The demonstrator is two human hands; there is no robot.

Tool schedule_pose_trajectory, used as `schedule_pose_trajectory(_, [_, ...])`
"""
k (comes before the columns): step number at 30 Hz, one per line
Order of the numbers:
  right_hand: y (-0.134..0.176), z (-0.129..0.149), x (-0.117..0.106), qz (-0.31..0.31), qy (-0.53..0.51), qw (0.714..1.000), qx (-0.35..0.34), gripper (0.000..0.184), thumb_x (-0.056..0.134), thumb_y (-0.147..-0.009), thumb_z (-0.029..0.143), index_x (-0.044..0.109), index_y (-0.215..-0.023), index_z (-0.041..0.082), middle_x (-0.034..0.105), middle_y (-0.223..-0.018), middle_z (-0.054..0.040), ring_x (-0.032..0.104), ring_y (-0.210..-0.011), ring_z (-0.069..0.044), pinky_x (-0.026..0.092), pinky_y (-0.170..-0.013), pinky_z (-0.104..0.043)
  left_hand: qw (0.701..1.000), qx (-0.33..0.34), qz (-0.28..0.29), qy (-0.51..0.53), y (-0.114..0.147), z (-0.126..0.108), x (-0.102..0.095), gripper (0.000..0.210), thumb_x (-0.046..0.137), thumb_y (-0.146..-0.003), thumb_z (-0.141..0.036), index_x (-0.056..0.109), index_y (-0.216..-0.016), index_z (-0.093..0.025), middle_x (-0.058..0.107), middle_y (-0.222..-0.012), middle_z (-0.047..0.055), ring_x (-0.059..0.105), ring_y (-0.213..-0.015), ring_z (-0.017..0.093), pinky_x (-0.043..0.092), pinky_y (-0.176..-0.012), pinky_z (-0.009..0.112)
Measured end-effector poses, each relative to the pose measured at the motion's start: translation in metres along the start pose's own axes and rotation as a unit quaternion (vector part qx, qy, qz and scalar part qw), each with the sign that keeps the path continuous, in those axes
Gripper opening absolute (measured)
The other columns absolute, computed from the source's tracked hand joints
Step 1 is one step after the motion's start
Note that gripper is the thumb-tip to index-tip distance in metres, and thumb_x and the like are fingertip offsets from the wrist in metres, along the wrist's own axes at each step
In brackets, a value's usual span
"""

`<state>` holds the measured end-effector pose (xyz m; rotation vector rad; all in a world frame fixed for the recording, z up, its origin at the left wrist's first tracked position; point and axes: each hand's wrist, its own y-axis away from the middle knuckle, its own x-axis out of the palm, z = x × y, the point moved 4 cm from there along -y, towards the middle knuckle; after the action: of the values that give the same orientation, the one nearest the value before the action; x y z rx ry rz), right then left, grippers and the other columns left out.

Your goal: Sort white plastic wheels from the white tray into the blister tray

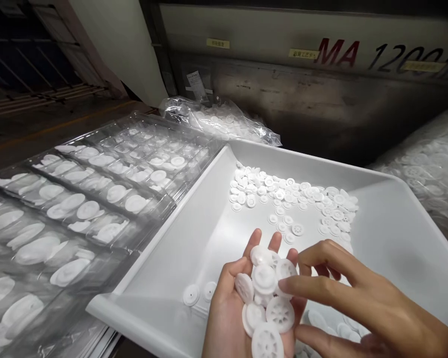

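Note:
My left hand [227,303] is palm up and cupped under a small heap of white plastic wheels [265,278]. Some wheels show spoked faces, others smooth domed ones. Over the heap's right side, my right hand [343,293] reaches in with its fingers apart. Its fingertips touch a wheel [285,271] at the edge of the heap; no firm grip shows. Both hands are above a light grey tray [179,253]. Many more loose white wheels [276,189] lie towards the tray's far side, and others lie partly hidden below my right hand.
Left of the tray, clear plastic blister trays [108,174] hold white wheels in compartments. A clear bag of white parts [224,119] lies behind, and another large bag [429,169] stands at the right. A machine panel [269,30] marked "MA 1200" rises at the back.

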<state>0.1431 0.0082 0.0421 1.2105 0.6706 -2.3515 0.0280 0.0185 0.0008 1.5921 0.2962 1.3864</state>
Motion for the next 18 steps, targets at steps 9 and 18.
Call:
schedule_pose_trajectory(9, [0.000,-0.008,-0.002,-0.001,-0.031,0.999,0.018,0.037,0.065,-0.082,0.028,0.050,-0.115,0.028,0.050,-0.099,-0.0039,0.057,-0.082,-0.013,0.053,-0.060,-0.018,0.996,0.057,-0.020,-0.059,0.002,0.002,0.006,0.044,0.042,-0.084,-0.019,0.046,-0.127,-0.026,0.065,-0.117,0.011,0.064,-0.100,0.031,0.045,-0.092,0.051])
schedule_pose_trajectory(18, [0.003,-0.022,-0.001,0.022,-0.072,0.991,0.109,0.036,0.053,-0.090,0.025,0.042,-0.124,0.032,0.051,-0.105,-0.0003,0.060,-0.086,-0.010,0.054,-0.074,-0.017,0.997,0.029,-0.020,-0.063,0.001,0.000,0.001,0.040,0.041,-0.085,-0.018,0.053,-0.122,-0.030,0.067,-0.114,0.011,0.067,-0.095,0.023,0.049,-0.087,0.045])
